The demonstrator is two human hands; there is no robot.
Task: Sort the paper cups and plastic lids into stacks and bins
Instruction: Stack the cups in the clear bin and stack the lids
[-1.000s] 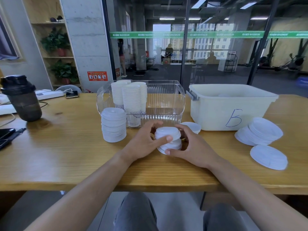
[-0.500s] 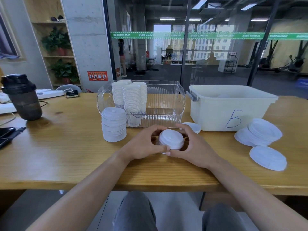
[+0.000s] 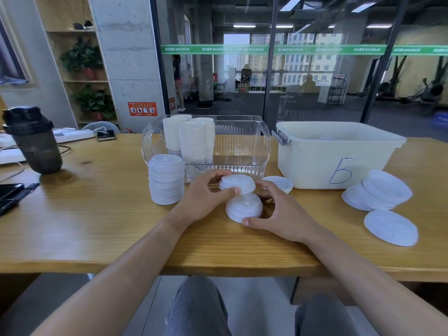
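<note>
A long wooden table (image 3: pixel 72 214) carries everything. The white bin (image 3: pixel 315 163) marked "B" stands just right of the clear bin (image 3: pixel 242 151), which serves as the landmark and holds stacked paper cups (image 3: pixel 191 141) in its left half. A tall stack of lids (image 3: pixel 166 181) stands just in front of the clear bin's left corner. Wide flat lids (image 3: pixel 378 192) lie heaped well to its right, in front of the white bin. In front of the clear bin's middle, the right hand (image 3: pixel 283 212) curls loosely round a short stack of lids (image 3: pixel 244 207), thumb at its base. The left hand (image 3: pixel 206 197) pinches a single lid (image 3: pixel 237 184) between thumb and fingers, raised just above that short stack.
</note>
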